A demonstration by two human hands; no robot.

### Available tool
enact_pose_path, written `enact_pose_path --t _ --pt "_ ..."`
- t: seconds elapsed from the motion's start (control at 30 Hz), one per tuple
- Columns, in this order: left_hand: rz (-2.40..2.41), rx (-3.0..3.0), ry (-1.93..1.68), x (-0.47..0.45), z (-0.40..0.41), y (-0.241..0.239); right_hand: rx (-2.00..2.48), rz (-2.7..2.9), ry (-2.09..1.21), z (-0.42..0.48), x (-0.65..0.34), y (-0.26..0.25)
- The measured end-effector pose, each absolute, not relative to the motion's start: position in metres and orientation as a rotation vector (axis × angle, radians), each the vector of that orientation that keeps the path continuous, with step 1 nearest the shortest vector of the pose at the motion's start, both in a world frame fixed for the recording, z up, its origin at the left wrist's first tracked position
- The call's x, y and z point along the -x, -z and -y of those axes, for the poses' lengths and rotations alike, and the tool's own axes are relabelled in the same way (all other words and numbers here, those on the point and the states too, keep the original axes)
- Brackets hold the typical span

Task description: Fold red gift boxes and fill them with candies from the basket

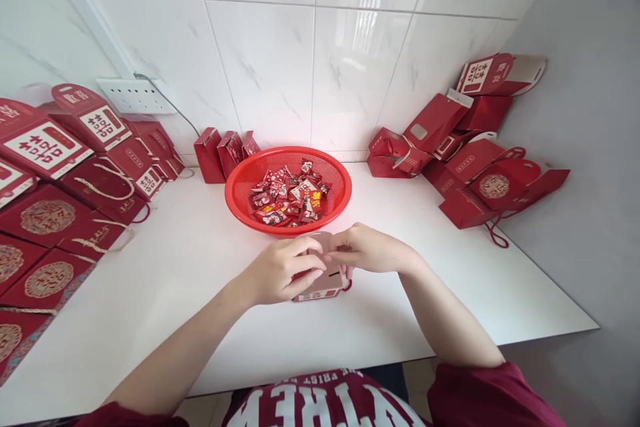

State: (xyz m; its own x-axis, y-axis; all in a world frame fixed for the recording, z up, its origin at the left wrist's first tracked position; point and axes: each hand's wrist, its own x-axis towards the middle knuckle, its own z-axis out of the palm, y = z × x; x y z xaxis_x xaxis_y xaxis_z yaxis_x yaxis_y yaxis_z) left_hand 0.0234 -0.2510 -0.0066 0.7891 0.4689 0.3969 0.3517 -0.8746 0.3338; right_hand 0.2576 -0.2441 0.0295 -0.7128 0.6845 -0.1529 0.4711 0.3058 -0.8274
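Observation:
A small red gift box point(319, 294) with white lettering panels stands on the white table in front of me, its pale inner flaps showing. My left hand point(289, 268) is on the box's left side, fingers bent and closed at its top. From the right, my right hand point(369, 248) pinches at the same top flap, its fingertips close to those of the left. The fingertips partly hide where they grip. A red cord pokes out at the box's right side. Just beyond it sits a red plastic basket point(233, 208) of wrapped candies point(289, 195).
Red gift boxes point(47, 217) are stacked along the left, some with rope handles. Several smaller boxes point(209, 155) stand behind the basket at left. More opened boxes point(480, 173) are piled at the right by the grey wall. A power strip point(134, 97) hangs on the tiled wall.

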Motion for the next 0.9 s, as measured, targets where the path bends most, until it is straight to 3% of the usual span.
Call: enact_pose_path --t 0.13,0.3,0.6,0.9 --pt "-0.74 -2.661 -0.607 -0.009 0.26 0.014 1.12 2.231 -1.356 0.249 -0.276 -0.013" --pt "-0.929 -2.356 -0.867 0.014 0.273 0.022 1.376 2.274 -1.101 0.257 -0.293 0.01" --pt "-1.364 -1.923 -0.928 0.006 0.282 0.064 1.536 2.578 -0.855 0.262 -0.261 0.029" --pt "-1.55 -1.845 -0.804 -0.005 0.281 0.076 1.524 2.385 -1.022 0.259 -0.246 0.05"
